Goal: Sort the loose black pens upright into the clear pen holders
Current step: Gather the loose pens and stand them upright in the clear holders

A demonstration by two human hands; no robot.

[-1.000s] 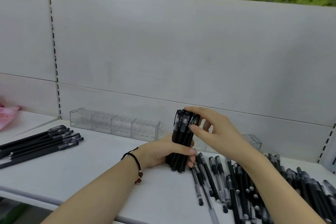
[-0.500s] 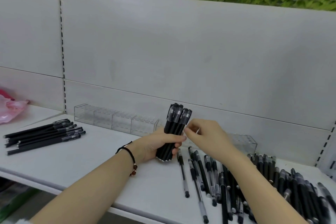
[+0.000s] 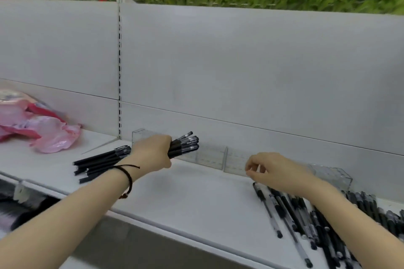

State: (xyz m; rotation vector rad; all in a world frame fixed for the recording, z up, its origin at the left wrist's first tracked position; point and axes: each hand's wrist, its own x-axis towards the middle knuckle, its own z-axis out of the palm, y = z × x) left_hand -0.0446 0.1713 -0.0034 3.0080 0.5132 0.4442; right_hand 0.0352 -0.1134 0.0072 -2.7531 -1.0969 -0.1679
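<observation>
Left of centre, the left hand (image 3: 153,153) grips a bundle of black pens (image 3: 185,145), nearly level, caps pointing right, before the clear pen holders (image 3: 213,155). The right hand (image 3: 275,170), loosely curled, holds nothing

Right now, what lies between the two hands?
In the head view, only clear pen holders and bare white shelf lie between the left hand, gripping pens, and the right hand.

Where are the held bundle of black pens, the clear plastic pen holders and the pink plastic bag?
bundle of black pens (image 3: 185,144): head view, capped ends.
clear plastic pen holders (image 3: 212,156): head view, middle compartment's front wall.
crumpled pink plastic bag (image 3: 52,137): head view, lower right fold.
</observation>
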